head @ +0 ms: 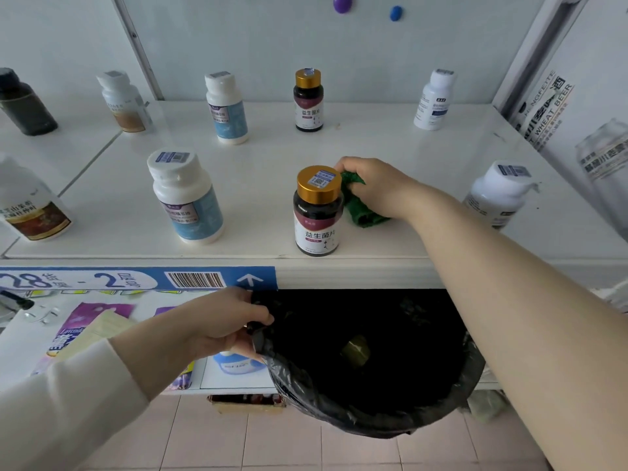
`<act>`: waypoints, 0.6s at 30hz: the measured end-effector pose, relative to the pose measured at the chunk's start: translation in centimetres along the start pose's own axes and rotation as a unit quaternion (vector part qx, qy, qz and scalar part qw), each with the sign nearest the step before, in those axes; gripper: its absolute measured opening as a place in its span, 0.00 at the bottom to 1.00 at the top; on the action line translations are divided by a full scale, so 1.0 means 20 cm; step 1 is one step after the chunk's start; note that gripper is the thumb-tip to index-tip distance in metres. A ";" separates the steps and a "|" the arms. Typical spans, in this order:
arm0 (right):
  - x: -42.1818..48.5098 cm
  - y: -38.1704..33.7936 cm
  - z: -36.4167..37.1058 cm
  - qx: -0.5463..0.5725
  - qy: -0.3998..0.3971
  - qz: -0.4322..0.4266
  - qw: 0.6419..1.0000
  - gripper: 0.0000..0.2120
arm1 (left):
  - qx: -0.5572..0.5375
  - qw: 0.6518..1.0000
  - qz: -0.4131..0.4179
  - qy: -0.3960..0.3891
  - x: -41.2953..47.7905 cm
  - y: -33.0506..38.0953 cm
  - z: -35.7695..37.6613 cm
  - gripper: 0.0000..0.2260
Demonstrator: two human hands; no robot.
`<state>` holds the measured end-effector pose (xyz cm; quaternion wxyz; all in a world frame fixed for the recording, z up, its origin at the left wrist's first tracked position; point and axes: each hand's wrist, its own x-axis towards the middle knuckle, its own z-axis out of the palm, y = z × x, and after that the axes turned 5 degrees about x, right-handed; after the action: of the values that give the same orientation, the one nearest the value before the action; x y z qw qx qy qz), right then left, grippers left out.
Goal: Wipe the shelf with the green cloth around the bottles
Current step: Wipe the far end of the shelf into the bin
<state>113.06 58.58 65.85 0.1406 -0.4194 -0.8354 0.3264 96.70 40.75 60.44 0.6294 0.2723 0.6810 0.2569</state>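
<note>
The white shelf (265, 178) carries several supplement bottles. A dark bottle with a gold cap (317, 212) stands near the front edge. Just right of it my right hand (377, 185) presses a crumpled green cloth (362, 207) onto the shelf; the cloth touches the bottle's side. A second gold-capped bottle (308, 100) stands behind. White bottles with blue labels stand front left (185, 197) and further back (226, 108). Below the shelf edge my left hand (224, 322) grips the rim of a black bin bag (367, 368).
More white bottles stand at the back right (435, 100) and front right (498, 193), others at the far left (29, 202). A beer carton (574, 107) walls the shelf's right end. A blue label strip (136, 278) runs along the shelf front. Tiled floor lies below.
</note>
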 end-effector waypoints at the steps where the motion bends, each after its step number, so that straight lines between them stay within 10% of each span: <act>1: -0.02 0.00 0.00 -0.002 0.006 0.006 1.000 0.17 | 0.000 1.000 0.001 0.003 0.00 0.00 0.00 0.05; 18: -0.58 0.04 0.01 -0.018 0.061 -0.009 0.998 0.19 | 0.003 1.000 -0.006 0.014 0.00 0.01 0.00 0.05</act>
<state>120.55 49.61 65.62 0.1862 -0.4334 -0.8346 0.2843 96.79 40.85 60.64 0.6203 0.2666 0.6922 0.2549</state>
